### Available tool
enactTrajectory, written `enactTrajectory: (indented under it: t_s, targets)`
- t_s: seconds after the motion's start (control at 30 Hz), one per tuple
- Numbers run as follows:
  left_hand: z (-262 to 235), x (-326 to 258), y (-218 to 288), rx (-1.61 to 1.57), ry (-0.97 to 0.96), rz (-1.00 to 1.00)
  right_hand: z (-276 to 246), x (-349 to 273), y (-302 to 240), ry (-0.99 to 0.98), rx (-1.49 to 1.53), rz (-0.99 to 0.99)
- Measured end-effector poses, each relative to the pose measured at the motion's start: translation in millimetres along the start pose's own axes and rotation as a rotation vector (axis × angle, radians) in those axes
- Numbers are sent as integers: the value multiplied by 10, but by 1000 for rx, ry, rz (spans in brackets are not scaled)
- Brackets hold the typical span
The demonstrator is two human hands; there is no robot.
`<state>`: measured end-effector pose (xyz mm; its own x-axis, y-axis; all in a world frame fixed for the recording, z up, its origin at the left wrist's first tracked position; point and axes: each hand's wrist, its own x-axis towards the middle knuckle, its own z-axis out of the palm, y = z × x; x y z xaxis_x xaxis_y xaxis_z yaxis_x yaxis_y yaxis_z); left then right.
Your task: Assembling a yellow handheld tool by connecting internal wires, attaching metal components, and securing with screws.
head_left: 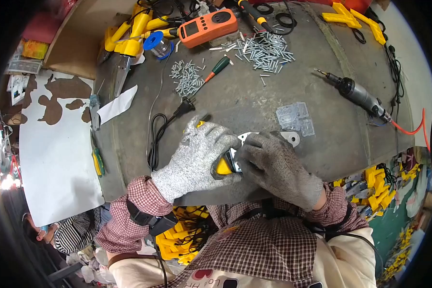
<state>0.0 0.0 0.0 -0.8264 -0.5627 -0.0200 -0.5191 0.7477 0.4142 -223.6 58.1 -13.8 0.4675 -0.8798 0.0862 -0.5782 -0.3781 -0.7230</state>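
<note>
My left hand [194,156], in a pale speckled glove, is closed round a yellow plastic tool body [223,166] with dark edges. Most of that body is hidden in the palm. My right hand [281,170], in a darker grey glove, has its fingers bent over the tool's silvery metal part. What its fingertips pinch is covered. A light metal plate with a round hole [291,138] sticks out beyond the right knuckles. Just past it lies a clear plastic moulded piece [295,118]. A black cord with a plug [183,107] rests beyond my left hand.
Two screw piles [266,52] [186,78] lie on the grey bench, a screwdriver [218,68] between them. Behind are an orange meter [209,29], a wire spool [157,44] and yellow tools [134,33]. A power driver [357,93] with a red hose lies right. Another person [74,233] is lower left.
</note>
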Motion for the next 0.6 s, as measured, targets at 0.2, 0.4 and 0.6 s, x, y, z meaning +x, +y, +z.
enactTrajectory:
  t_s: [0.2,0.4,0.6]
  targets:
    - [-11,-24,17,20,10,5,21,-9,-206,-119,-80,19]
    - [-22,36,60,23,51,-27,-29,-23,-269,-71,-215,-33]
    - [89,-46,36,13,219,-64,-731,-250,510,653,-543,451]
